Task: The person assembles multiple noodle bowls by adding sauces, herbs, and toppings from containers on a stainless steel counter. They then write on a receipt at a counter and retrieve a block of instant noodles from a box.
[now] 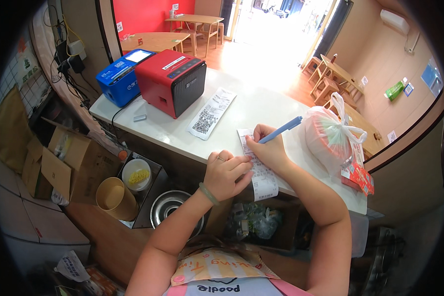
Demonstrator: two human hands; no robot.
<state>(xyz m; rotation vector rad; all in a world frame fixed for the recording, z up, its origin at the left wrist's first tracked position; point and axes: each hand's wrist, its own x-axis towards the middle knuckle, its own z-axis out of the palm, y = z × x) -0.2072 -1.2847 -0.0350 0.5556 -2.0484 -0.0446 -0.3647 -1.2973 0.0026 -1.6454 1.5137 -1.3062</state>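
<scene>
My right hand [270,148] grips a blue pen [281,129], its lower end hidden behind the fingers, over the upper part of a long printed paper receipt [264,181]. The fingertips of my left hand [227,172] rest on that receipt's left edge; a ring and a green bangle are on this hand and wrist. The receipt's lower end hangs past the edge of the white counter [162,135]. A second printed receipt [212,113] lies flat on the counter, farther off and to the left. To the right of my right hand stands a tied white plastic bag [325,137] with a round container inside.
A red-and-black printer [170,81] and a blue device [122,76] stand at the counter's left, near a small grey object [140,118]. Red printed cards [359,179] lie by the bag. Below are an open cardboard box [85,166], a paper tub [116,198] and a bowl of noodles [137,175].
</scene>
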